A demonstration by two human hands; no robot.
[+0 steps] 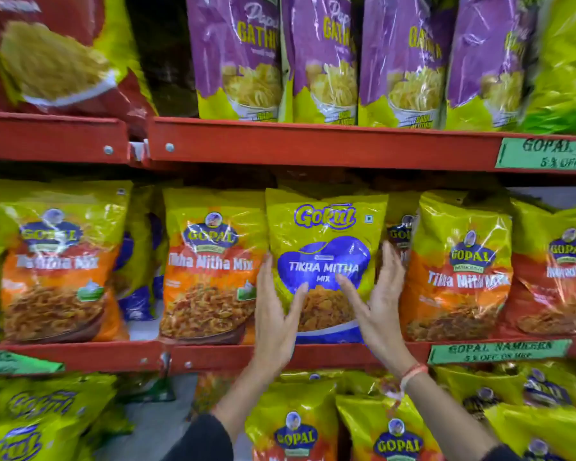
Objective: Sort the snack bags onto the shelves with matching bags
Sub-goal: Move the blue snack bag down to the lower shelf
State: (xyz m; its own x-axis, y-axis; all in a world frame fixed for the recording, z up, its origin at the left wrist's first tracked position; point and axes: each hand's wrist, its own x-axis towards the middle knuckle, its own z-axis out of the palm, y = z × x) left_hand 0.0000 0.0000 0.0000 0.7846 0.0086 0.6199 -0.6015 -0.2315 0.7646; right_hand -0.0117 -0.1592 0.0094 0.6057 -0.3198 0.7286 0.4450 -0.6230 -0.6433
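Observation:
A yellow and blue Gokul Tikha Mitha Mix bag (326, 241) stands upright on the middle red shelf (213, 356), between orange Gopal Tikha Mitha Mix bags (210, 271) on its left and another orange Gopal bag (459, 271) on its right. My left hand (275, 314) lies flat against the Gokul bag's lower left edge, thumb across its front. My right hand (378, 301) presses its lower right edge, fingers spread and thumb on the front. Both hands clasp the bag from the sides.
Purple Gathiya bags (316, 58) fill the upper shelf, with a red bag (57, 54) at the far left. Gokul bags (44, 414) lie on the lower shelf at left, Gopal bags (296, 427) at centre and right. Green price labels (546, 153) hang on the shelf edges.

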